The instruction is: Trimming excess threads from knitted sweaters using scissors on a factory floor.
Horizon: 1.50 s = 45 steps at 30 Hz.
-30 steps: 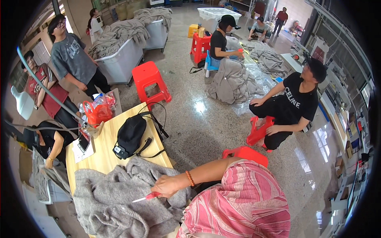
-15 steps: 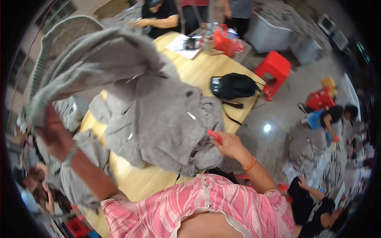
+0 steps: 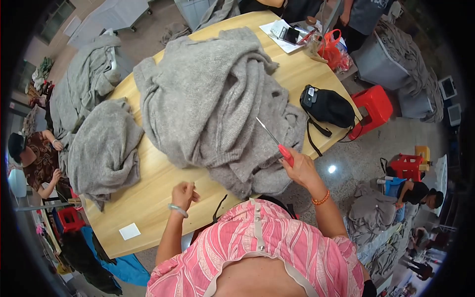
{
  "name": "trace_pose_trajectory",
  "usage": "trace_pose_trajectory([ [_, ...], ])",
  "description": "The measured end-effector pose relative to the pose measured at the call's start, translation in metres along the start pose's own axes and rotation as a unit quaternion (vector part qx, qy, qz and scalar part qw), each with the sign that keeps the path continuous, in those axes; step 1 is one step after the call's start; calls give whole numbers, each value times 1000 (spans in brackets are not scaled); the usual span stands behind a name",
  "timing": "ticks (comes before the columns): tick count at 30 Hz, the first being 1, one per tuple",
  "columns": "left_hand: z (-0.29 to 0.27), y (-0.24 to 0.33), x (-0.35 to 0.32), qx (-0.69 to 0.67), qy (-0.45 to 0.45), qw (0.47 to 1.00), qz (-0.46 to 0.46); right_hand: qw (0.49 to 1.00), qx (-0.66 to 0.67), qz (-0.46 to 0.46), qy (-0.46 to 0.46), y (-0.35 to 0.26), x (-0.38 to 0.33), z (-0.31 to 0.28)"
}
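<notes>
The right hand (image 3: 299, 168) grips a red-handled tool (image 3: 276, 141), likely a small pick or seam tool, its thin metal shaft pointing up and left over the edge of a big grey knit pile (image 3: 217, 99). The pile lies heaped in the middle of the round wooden worktop (image 3: 148, 198), just in front of the person. The left hand (image 3: 184, 193) is closed into a loose fist above the bare wood near the worktop's near edge, apart from the knit; it seems to hold nothing, though a fine thread between the fingers cannot be ruled out.

A second grey garment (image 3: 101, 148) hangs over the left edge of the worktop, well apart from the hands. A black bag (image 3: 326, 106) sits to the right of the pile, and a small white slip (image 3: 129, 231) lies near the left front edge.

The step in hand looks like checking or mending the knit with the tool. The next move probably calls for the left hand to catch and spread a part of the pile so that the tip can reach a stitch without snagging the loose weave.
</notes>
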<state>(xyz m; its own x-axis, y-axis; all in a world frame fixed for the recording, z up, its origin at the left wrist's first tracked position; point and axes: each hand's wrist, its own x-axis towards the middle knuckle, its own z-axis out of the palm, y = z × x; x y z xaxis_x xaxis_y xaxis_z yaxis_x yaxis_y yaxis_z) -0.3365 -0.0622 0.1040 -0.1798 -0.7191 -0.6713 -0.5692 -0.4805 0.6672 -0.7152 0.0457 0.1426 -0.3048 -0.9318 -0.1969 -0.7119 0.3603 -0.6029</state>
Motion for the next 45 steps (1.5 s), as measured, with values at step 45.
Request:
trace_pose_trajectory([
  [45,155,163,142,355,170,740,545,999,43,22,10,3,-57,-6],
])
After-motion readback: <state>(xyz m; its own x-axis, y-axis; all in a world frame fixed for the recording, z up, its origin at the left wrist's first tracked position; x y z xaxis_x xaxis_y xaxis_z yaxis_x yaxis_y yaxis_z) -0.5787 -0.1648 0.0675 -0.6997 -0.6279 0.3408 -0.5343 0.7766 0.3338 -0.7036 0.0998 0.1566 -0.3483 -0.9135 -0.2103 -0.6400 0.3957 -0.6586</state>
